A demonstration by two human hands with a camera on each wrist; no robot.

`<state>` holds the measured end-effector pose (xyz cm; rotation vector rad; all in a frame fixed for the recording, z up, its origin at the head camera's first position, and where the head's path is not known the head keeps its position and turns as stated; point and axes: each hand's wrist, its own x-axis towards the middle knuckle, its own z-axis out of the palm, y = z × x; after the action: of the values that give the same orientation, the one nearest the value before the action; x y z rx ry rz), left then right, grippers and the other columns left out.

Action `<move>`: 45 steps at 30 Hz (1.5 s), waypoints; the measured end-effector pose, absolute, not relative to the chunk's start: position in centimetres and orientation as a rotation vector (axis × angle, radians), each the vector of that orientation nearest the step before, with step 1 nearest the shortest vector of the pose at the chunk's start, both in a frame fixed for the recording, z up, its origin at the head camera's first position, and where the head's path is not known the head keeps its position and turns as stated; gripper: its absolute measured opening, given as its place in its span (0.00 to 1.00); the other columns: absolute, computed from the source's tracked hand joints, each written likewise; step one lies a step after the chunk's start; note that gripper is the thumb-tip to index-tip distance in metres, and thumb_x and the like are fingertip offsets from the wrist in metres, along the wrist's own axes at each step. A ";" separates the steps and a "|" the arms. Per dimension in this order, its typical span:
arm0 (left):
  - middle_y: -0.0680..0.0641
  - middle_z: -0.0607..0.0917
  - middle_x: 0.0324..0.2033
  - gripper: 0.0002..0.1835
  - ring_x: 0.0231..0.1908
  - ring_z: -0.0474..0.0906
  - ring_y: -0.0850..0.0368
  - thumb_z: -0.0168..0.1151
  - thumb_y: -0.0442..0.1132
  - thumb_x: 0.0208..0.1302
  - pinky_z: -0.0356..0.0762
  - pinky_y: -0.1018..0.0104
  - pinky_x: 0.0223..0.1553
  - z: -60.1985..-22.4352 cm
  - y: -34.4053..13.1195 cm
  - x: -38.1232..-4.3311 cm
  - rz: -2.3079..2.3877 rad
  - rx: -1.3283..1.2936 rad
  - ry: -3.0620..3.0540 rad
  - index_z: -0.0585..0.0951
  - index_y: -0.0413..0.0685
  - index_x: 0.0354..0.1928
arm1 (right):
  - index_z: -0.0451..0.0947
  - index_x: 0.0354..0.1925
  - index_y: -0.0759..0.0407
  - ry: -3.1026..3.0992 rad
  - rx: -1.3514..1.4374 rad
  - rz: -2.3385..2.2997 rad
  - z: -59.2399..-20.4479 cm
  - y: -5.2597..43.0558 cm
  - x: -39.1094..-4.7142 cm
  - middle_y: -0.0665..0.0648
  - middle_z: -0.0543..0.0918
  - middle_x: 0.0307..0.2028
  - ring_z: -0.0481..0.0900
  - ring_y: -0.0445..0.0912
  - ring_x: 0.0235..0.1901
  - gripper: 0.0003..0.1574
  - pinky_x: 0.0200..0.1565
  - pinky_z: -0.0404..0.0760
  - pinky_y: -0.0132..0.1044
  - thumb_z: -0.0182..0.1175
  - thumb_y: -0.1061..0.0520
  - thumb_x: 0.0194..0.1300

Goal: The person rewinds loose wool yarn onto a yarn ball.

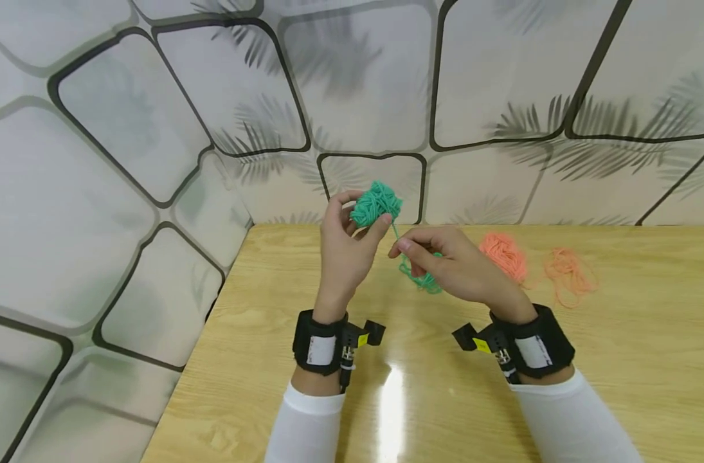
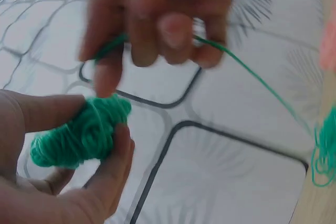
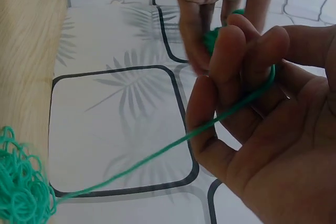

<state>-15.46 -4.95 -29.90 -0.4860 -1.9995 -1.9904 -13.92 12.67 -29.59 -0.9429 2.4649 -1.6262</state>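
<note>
A wound ball of green yarn (image 1: 377,204) is held up in my left hand (image 1: 349,247), between thumb and fingers. Just to its right, my right hand (image 1: 452,263) pinches the green strand (image 2: 257,80) between thumb and forefinger. In the right wrist view the strand (image 3: 152,156) crosses the curled fingers and runs down to a loose green heap (image 3: 21,187) on the table. That heap (image 1: 427,281) is partly behind my right hand in the head view. The left wrist view shows the ball (image 2: 84,135) gripped from both sides.
A coral yarn ball (image 1: 504,257) lies on the wooden table (image 1: 259,386) right of my right hand, partly covered by it. Beside it is a loose coral tangle (image 1: 568,275). A patterned wall covering (image 1: 369,77) rises behind the table and along its left side.
</note>
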 end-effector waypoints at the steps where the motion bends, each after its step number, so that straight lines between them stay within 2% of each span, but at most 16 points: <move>1: 0.42 0.77 0.44 0.24 0.42 0.78 0.53 0.62 0.39 0.58 0.76 0.62 0.42 -30.1 -5.0 -15.4 -1.900 -0.474 -2.071 0.68 0.46 0.56 | 0.78 0.38 0.50 2.484 -0.946 -1.608 -29.6 12.6 -13.8 0.57 0.73 0.22 0.71 0.46 0.23 0.15 0.26 0.71 0.39 0.46 0.47 0.70; 5: 0.47 0.79 0.42 0.22 0.36 0.78 0.56 0.59 0.41 0.61 0.76 0.65 0.36 -30.8 -5.6 -14.6 -1.698 -0.535 -2.348 0.71 0.51 0.57 | 0.78 0.36 0.50 2.532 -0.894 -1.613 -29.6 12.9 -13.3 0.56 0.74 0.23 0.73 0.46 0.26 0.15 0.31 0.72 0.40 0.49 0.45 0.69; 9: 0.50 0.79 0.42 0.18 0.38 0.77 0.56 0.56 0.43 0.64 0.76 0.64 0.38 -30.8 -6.0 -13.8 -1.800 -0.763 -2.496 0.73 0.52 0.56 | 0.77 0.36 0.54 2.545 -0.831 -1.725 -29.9 13.7 -13.3 0.56 0.75 0.23 0.73 0.47 0.26 0.15 0.29 0.71 0.40 0.49 0.47 0.68; 14: 0.46 0.79 0.40 0.16 0.37 0.76 0.50 0.55 0.44 0.65 0.75 0.58 0.38 -30.5 -6.4 -13.4 -2.082 -1.054 -2.479 0.73 0.49 0.52 | 0.77 0.37 0.57 2.502 -0.761 -1.927 -30.1 14.1 -13.6 0.57 0.78 0.29 0.73 0.49 0.25 0.14 0.28 0.74 0.39 0.51 0.49 0.68; 16: 0.44 0.79 0.41 0.17 0.38 0.77 0.47 0.56 0.42 0.64 0.75 0.55 0.39 -30.3 -6.6 -13.3 -2.198 -1.116 -2.423 0.72 0.49 0.54 | 0.77 0.37 0.59 2.464 -0.762 -1.979 -30.0 14.1 -13.8 0.57 0.80 0.32 0.74 0.49 0.26 0.15 0.29 0.75 0.39 0.51 0.49 0.67; 21: 0.39 0.77 0.46 0.22 0.43 0.77 0.45 0.59 0.36 0.61 0.74 0.50 0.44 -29.5 -6.8 -13.3 -2.448 -1.199 -2.224 0.70 0.46 0.58 | 0.76 0.35 0.61 2.337 -0.776 -2.069 -29.7 13.7 -14.2 0.60 0.79 0.33 0.76 0.50 0.29 0.16 0.30 0.76 0.39 0.51 0.50 0.68; 28: 0.37 0.73 0.52 0.26 0.50 0.73 0.47 0.60 0.34 0.59 0.70 0.51 0.52 -28.7 -5.9 -13.7 -2.597 -0.880 -1.838 0.65 0.43 0.59 | 0.74 0.35 0.63 2.307 -0.736 -2.034 -29.6 13.3 -14.4 0.62 0.69 0.22 0.69 0.53 0.24 0.20 0.28 0.72 0.41 0.47 0.48 0.70; 32: 0.38 0.73 0.52 0.26 0.51 0.74 0.46 0.61 0.36 0.59 0.69 0.53 0.52 -28.7 -5.2 -14.1 -2.464 -0.655 -1.746 0.65 0.43 0.58 | 0.76 0.39 0.59 2.363 -0.798 -1.875 -29.6 13.1 -14.3 0.61 0.69 0.21 0.68 0.53 0.22 0.21 0.25 0.70 0.41 0.43 0.48 0.72; 38: 0.42 0.76 0.47 0.25 0.46 0.75 0.50 0.63 0.40 0.57 0.74 0.57 0.46 -29.3 -4.7 -14.5 -2.090 -0.458 -1.879 0.69 0.46 0.56 | 0.77 0.38 0.56 2.394 -0.823 -1.790 -29.6 13.2 -14.1 0.61 0.70 0.20 0.68 0.51 0.21 0.19 0.24 0.68 0.42 0.44 0.47 0.71; 45: 0.51 0.78 0.43 0.21 0.41 0.73 0.56 0.60 0.44 0.60 0.73 0.62 0.37 -29.9 -5.1 -14.8 -1.618 -0.491 -2.366 0.73 0.52 0.56 | 0.75 0.36 0.56 2.439 -0.798 -1.787 -29.4 13.9 -14.0 0.59 0.72 0.22 0.70 0.50 0.22 0.16 0.26 0.70 0.41 0.49 0.47 0.69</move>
<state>-14.77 -5.15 -29.89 -0.4907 -2.3660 -1.6180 -14.03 13.92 -29.44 -0.7975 2.4394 -1.7865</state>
